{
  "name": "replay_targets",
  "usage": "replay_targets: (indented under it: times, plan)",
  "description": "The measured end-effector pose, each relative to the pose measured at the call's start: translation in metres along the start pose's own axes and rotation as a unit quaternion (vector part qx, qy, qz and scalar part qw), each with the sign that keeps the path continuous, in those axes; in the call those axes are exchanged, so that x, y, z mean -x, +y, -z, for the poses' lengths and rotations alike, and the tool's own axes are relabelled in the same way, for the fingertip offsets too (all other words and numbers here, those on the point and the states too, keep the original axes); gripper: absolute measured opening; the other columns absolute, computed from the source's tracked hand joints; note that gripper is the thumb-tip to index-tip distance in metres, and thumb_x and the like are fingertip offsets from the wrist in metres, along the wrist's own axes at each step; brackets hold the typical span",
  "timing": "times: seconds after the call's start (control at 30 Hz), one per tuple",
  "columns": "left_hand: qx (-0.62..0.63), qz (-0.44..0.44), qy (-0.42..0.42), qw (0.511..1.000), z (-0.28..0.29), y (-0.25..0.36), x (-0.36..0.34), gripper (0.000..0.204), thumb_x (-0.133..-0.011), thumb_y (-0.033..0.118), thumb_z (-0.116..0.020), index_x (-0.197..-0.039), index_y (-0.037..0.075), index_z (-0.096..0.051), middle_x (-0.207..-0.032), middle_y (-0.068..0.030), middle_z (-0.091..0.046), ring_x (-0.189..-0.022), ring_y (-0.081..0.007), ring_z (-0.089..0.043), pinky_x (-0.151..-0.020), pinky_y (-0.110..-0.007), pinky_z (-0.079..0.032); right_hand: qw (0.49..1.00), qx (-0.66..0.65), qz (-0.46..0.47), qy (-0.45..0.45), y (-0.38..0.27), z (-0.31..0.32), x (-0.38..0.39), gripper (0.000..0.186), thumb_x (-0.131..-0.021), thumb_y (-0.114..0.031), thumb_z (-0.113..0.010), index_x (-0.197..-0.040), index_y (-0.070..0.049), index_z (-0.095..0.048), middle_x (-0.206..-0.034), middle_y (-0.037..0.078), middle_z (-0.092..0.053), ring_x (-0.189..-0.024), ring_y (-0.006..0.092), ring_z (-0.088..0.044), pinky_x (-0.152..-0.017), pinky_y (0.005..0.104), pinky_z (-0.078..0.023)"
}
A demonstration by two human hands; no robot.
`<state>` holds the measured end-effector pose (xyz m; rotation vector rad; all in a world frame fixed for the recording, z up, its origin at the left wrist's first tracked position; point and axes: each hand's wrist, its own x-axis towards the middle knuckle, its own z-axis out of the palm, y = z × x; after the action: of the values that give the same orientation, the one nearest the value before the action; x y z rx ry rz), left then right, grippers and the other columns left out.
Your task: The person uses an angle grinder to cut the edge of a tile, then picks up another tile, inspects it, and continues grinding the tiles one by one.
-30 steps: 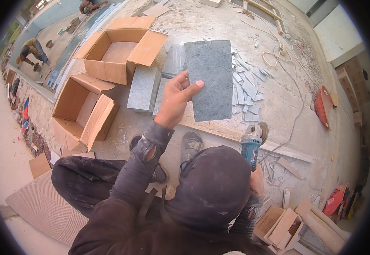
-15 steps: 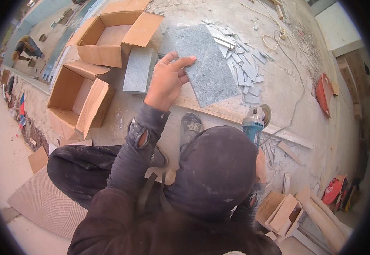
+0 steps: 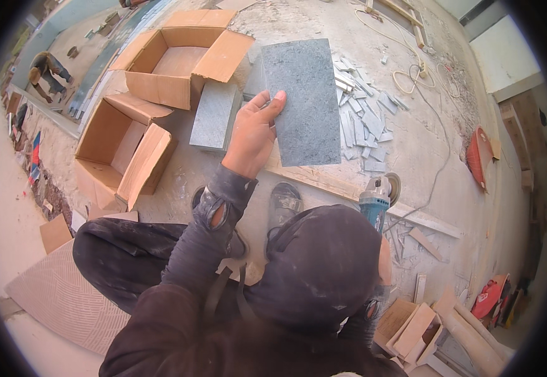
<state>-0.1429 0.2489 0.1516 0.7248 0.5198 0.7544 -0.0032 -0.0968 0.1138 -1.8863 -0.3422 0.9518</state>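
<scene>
My left hand (image 3: 256, 133) is closed on the left edge of a grey stone tile (image 3: 305, 103), thumb on its face and fingers behind. The tile is held up off the ground, with its broad textured face showing. Beside that hand a stack of grey tiles (image 3: 214, 113) stands on the floor. My right hand (image 3: 385, 262) shows only in part behind a dark cloth-covered shape. A blue angle grinder (image 3: 373, 208) with a round disc extends up from it; most of the fingers on its body are hidden.
Two open cardboard boxes (image 3: 129, 92) (image 3: 88, 132) stand at the left. Cut tile strips (image 3: 364, 122) lie scattered beyond a long wooden board (image 3: 324, 181). A cable (image 3: 444, 135) crosses the floor at right. Another person (image 3: 48, 72) bends over at far left.
My left hand has turned the tile more upright and shifted slightly right, so its long edges run nearly vertical. The grinder has stayed in nearly the same place.
</scene>
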Motion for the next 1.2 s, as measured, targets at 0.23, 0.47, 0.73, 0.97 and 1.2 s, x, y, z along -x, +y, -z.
replay_targets:
  times: [0.23, 0.47, 0.73, 0.97, 1.2]
  plan:
    - [-0.007, -0.046, -0.039, 0.998, 0.001, 0.0, 0.0, 0.024, -0.106, 0.015, -0.055, -0.123, 0.0, -0.058, -0.115, -0.0078, -0.068, -0.106, -0.0122, -0.065, -0.095, -0.028, -0.052, 0.999, -0.016, 0.027, -0.005, 0.0, -0.002, -0.002, 0.04, -0.083, -0.014, -0.071, -0.119, 0.0, -0.06, -0.096, 0.003, -0.065, -0.08, 0.0103, -0.061, -0.073, 0.027, -0.05]
    - [0.012, -0.053, -0.067, 0.996, -0.002, 0.002, 0.002, 0.024, -0.107, 0.019, -0.054, -0.122, 0.0, -0.06, -0.118, -0.0075, -0.068, -0.112, -0.0117, -0.063, -0.097, -0.027, -0.051, 0.999, -0.014, 0.025, 0.017, -0.016, -0.006, 0.007, 0.038, -0.085, -0.016, -0.072, -0.118, 0.0, -0.061, -0.1, 0.004, -0.067, -0.084, 0.0111, -0.061, -0.077, 0.0283, -0.05]
    - [0.343, 0.035, -0.271, 0.898, 0.019, -0.039, -0.001, 0.048, -0.105, 0.04, -0.049, -0.132, 0.0, -0.05, -0.112, -0.0102, -0.057, -0.093, -0.02, -0.057, -0.076, -0.032, -0.052, 1.0, 0.003, 0.026, -0.005, -0.002, -0.002, 0.0, 0.034, -0.086, -0.017, -0.072, -0.114, -0.001, -0.062, -0.095, 0.003, -0.067, -0.081, 0.0106, -0.062, -0.073, 0.0275, -0.05]
    - [0.391, 0.119, -0.276, 0.87, 0.018, -0.041, 0.0, 0.066, -0.097, 0.042, -0.063, -0.146, 0.006, -0.037, -0.121, -0.0145, -0.05, -0.103, -0.0267, -0.054, -0.088, -0.038, -0.053, 1.0, -0.005, 0.007, -0.012, -0.003, -0.002, -0.003, 0.034, -0.084, -0.015, -0.069, -0.115, -0.001, -0.061, -0.094, 0.002, -0.065, -0.079, 0.0101, -0.06, -0.071, 0.0269, -0.05]
    - [0.344, 0.055, -0.322, 0.88, 0.011, -0.038, -0.002, 0.134, -0.056, 0.039, -0.099, -0.159, 0.011, -0.018, -0.133, -0.0196, -0.046, -0.119, -0.0304, -0.051, -0.1, -0.041, -0.05, 0.998, -0.047, 0.014, -0.024, -0.013, -0.006, 0.002, 0.035, -0.084, -0.014, -0.068, -0.115, -0.001, -0.06, -0.093, 0.002, -0.063, -0.079, 0.0099, -0.059, -0.071, 0.0265, -0.049]
